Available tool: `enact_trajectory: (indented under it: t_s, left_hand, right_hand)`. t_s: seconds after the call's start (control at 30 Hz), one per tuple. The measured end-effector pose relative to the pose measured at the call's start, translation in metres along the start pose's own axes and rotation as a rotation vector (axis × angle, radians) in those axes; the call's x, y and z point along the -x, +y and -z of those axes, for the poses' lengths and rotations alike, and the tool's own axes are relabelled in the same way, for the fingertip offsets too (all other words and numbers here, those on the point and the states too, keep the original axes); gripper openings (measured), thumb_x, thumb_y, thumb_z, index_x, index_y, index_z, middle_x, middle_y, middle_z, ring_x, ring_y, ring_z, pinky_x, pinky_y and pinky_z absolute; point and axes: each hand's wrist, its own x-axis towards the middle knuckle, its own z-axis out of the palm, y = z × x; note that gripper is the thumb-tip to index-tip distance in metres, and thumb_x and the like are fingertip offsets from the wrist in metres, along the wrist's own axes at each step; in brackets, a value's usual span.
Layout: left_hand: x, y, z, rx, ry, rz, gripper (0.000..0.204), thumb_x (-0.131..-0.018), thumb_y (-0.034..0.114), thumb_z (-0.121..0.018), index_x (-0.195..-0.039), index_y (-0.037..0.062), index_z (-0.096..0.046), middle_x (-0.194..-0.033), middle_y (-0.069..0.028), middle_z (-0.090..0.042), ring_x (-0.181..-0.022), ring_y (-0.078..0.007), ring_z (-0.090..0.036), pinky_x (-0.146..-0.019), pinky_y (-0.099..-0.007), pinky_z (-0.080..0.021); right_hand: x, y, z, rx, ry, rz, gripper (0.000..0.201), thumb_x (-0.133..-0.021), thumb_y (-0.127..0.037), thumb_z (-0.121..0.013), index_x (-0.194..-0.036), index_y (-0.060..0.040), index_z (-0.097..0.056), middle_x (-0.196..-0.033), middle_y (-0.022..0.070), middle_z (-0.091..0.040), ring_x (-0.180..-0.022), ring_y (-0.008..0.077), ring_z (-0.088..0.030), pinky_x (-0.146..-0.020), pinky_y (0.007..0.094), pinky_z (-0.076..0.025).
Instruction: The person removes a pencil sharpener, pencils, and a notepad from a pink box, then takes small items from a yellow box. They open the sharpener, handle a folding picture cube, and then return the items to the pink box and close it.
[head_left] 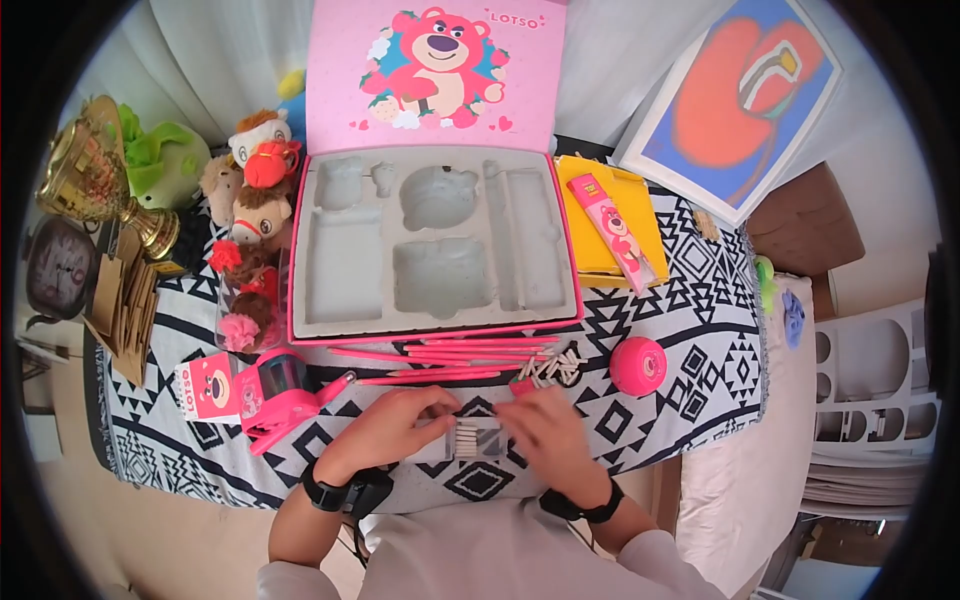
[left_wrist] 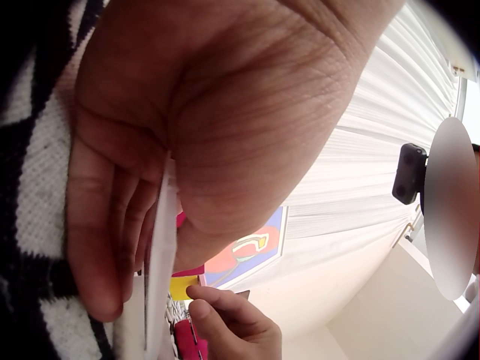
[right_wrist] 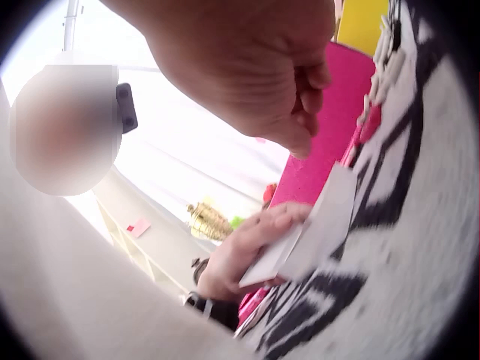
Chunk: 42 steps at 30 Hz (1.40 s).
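A small clear plastic box [head_left: 488,441] sits low in front of the person, with a row of short white sticks [head_left: 466,440] inside. My left hand [head_left: 405,425] grips the box at its left side, the thumb on one face of a thin plastic wall [left_wrist: 161,247] and the fingers on the other. Over the box's right side hovers my right hand [head_left: 552,440], its fingers loosely bent and nothing visible between them in the right wrist view. Just beyond it lies a loose pile of white sticks [head_left: 568,366], beside a small pink piece [head_left: 522,385].
Pink pencils [head_left: 460,352] lie before an open pink gift box [head_left: 580,300] with a grey moulded tray [head_left: 390,225]. A pink sharpener-like device [head_left: 285,385] stands left, a round pink case [head_left: 638,366] right. Plush toys [head_left: 262,205] and a gold trophy [head_left: 90,175] fill the left.
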Motion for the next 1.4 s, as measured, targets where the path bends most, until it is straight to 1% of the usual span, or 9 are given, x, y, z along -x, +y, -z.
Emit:
enact_trajectory:
  t_s: [0.07, 0.13, 0.23, 0.63, 0.77, 0.83, 0.97, 1.07, 1.4]
  left_hand:
    - [0.001, 0.001, 0.0, 0.005, 0.001, -0.005, 0.023, -0.088, 0.012, -0.062, -0.107, -0.001, -0.062, -0.09, -0.0136, -0.068, -0.084, -0.0223, -0.067, -0.077, -0.0327, -0.052]
    - [0.001, 0.002, 0.001, 0.006, -0.007, -0.001, 0.023, -0.088, 0.011, -0.061, -0.107, -0.0012, -0.062, -0.092, -0.0135, -0.067, -0.085, -0.0224, -0.067, -0.079, -0.0326, -0.052]
    - [0.001, 0.004, 0.002, 0.006, -0.011, 0.016, 0.022, -0.089, 0.011, -0.061, -0.107, -0.0013, -0.062, -0.091, -0.0133, -0.067, -0.085, -0.0225, -0.067, -0.079, -0.0326, -0.052]
    - [0.001, -0.004, -0.001, 0.01, 0.009, -0.03, 0.022, -0.088, 0.012, -0.062, -0.106, -0.0006, -0.062, -0.087, -0.0128, -0.068, -0.081, -0.0223, -0.066, -0.075, -0.0323, -0.052]
    - [0.001, -0.003, 0.0, 0.01, 0.013, -0.023, 0.022, -0.088, 0.012, -0.062, -0.106, -0.0004, -0.062, -0.087, -0.0129, -0.068, -0.081, -0.0224, -0.066, -0.074, -0.0324, -0.051]
    - [0.001, -0.001, 0.001, 0.0, -0.035, 0.02, 0.022, -0.091, 0.008, -0.06, -0.111, -0.0003, -0.061, -0.09, -0.0088, -0.066, -0.085, -0.0155, -0.064, -0.081, -0.0299, -0.051]
    - [0.002, 0.0, 0.001, 0.009, -0.018, 0.005, 0.022, -0.091, 0.008, -0.06, -0.111, -0.0006, -0.061, -0.09, -0.0093, -0.066, -0.084, -0.0161, -0.064, -0.081, -0.0301, -0.051]
    - [0.001, 0.001, 0.001, -0.002, -0.016, 0.002, 0.022, -0.091, 0.008, -0.06, -0.111, -0.0008, -0.061, -0.089, -0.0096, -0.067, -0.084, -0.0166, -0.064, -0.08, -0.0302, -0.051]
    - [0.001, -0.001, 0.001, -0.02, -0.01, -0.016, 0.022, -0.091, 0.009, -0.06, -0.11, -0.001, -0.06, -0.09, -0.0104, -0.067, -0.084, -0.0168, -0.064, -0.078, -0.0298, -0.051]
  right_hand:
    - [0.0, 0.014, 0.015, 0.091, 0.088, -0.042, 0.019, -0.073, -0.002, -0.073, -0.09, -0.0054, -0.067, -0.087, 0.0073, -0.058, -0.08, 0.0267, -0.056, -0.07, 0.0355, -0.047]
    - [0.004, 0.029, 0.026, 0.203, 0.155, -0.192, 0.018, -0.072, -0.003, -0.074, -0.089, -0.0053, -0.067, -0.088, 0.0075, -0.058, -0.081, 0.0271, -0.056, -0.07, 0.036, -0.047]
    - [0.01, 0.033, 0.034, 0.197, 0.057, -0.267, 0.018, -0.072, -0.005, -0.075, -0.089, -0.0054, -0.067, -0.087, 0.0079, -0.058, -0.081, 0.0271, -0.056, -0.07, 0.0356, -0.047]
    - [0.005, 0.025, 0.021, 0.249, 0.085, -0.321, 0.014, -0.073, -0.004, -0.073, -0.085, -0.0046, -0.065, -0.086, 0.0085, -0.059, -0.081, 0.028, -0.056, -0.068, 0.036, -0.046]
    - [-0.002, 0.002, 0.024, 0.168, 0.036, -0.204, 0.015, -0.073, -0.005, -0.074, -0.084, -0.0053, -0.065, -0.086, 0.0079, -0.059, -0.082, 0.027, -0.057, -0.068, 0.0359, -0.047]
    - [-0.004, -0.009, 0.011, 0.042, -0.093, -0.041, 0.014, -0.075, -0.006, -0.072, -0.085, -0.0056, -0.063, -0.085, 0.0074, -0.055, -0.08, 0.0261, -0.054, -0.07, 0.0352, -0.047]
    - [-0.006, -0.015, -0.009, 0.053, -0.152, 0.074, 0.012, -0.076, -0.007, -0.071, -0.085, -0.0051, -0.062, -0.084, 0.0062, -0.053, -0.08, 0.024, -0.053, -0.071, 0.0328, -0.046]
    - [-0.004, -0.017, -0.015, 0.088, -0.183, 0.096, 0.017, -0.073, -0.006, -0.074, -0.085, -0.0058, -0.063, -0.085, 0.0051, -0.054, -0.079, 0.0251, -0.054, -0.071, 0.0329, -0.047]
    - [-0.001, -0.019, -0.019, 0.098, -0.153, 0.035, 0.015, -0.076, -0.007, -0.072, -0.088, -0.0044, -0.063, -0.086, 0.007, -0.054, -0.08, 0.0257, -0.054, -0.073, 0.0339, -0.047]
